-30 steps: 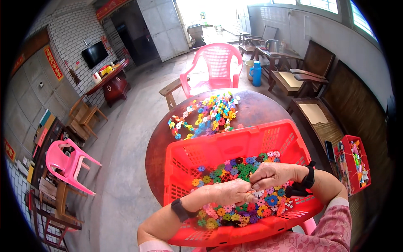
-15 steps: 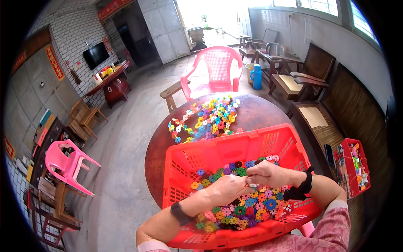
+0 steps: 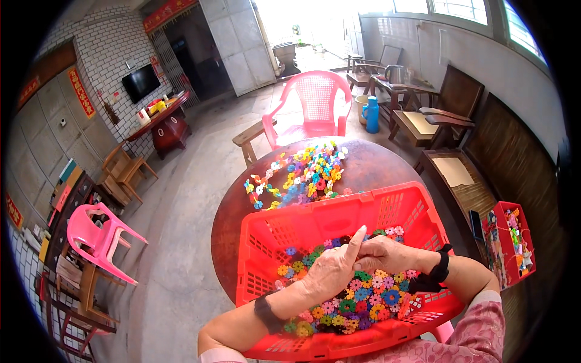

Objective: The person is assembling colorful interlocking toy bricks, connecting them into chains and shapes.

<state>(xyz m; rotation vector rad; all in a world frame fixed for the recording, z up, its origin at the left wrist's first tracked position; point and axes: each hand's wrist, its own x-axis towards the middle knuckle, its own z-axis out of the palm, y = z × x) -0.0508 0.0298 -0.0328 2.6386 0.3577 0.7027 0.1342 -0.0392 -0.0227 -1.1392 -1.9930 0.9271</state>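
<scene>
A red plastic basket (image 3: 345,221) stands in front of me, its far side over the round table. Many colourful flower-shaped plastic interlocking discs (image 3: 363,295) lie loose in it. Above them my two hands meet. My left hand (image 3: 330,275) has its index finger stretched up and its other fingers curled in. My right hand (image 3: 388,254) is closed, thumb and fingers pressed together against the left fingers. Whatever is between them is hidden. Beyond the basket, strings of joined discs (image 3: 311,172) lie heaped on the brown round table (image 3: 378,158).
A pink plastic armchair (image 3: 311,103) stands behind the table, beside a wooden stool (image 3: 248,138). To the right are a wooden bench (image 3: 478,187), a red box (image 3: 514,242) of small items and a blue flask (image 3: 371,115). Another pink chair (image 3: 97,233) stands left.
My left index finger has lifted and straightened upward; before, it was bent down against the right fingers. My right hand stays closed in nearly the same place. The view has shifted slightly.
</scene>
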